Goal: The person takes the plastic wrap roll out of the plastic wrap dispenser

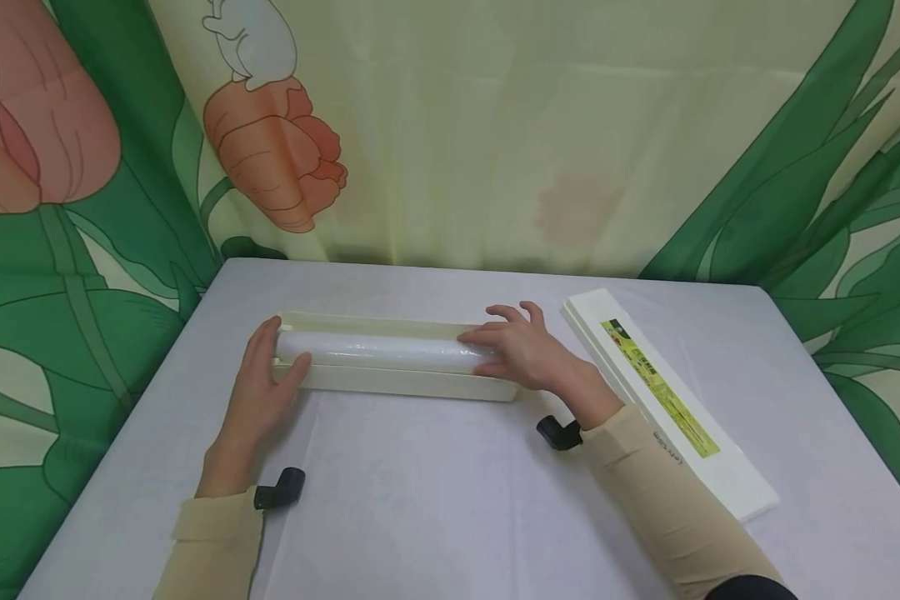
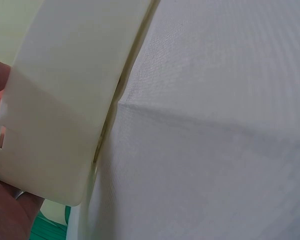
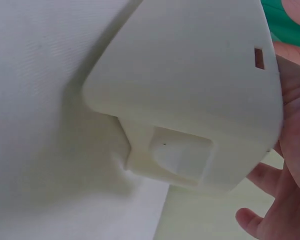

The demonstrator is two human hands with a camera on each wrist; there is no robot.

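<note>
A white roll of plastic wrap [image 1: 390, 350], glossy on top, lies lengthwise in a long off-white plastic dispenser box [image 1: 405, 382]. My left hand [image 1: 258, 392] is at the box's left end, fingers straight along the end wall and thumb over the front rim by the roll. At the other end my right hand [image 1: 528, 350] holds the roll between thumb and index finger, its other fingers raised and spread. The right wrist view shows the box end [image 3: 185, 155] with a recessed panel. In the left wrist view the box's front wall [image 2: 70, 100] has a small slot.
To the right lies a long white lid [image 1: 667, 400] with a yellow-green label, set slantwise, partly behind my right forearm. A white cloth [image 1: 420, 500] covers the table. A printed curtain [image 1: 457, 167] hangs behind the far edge.
</note>
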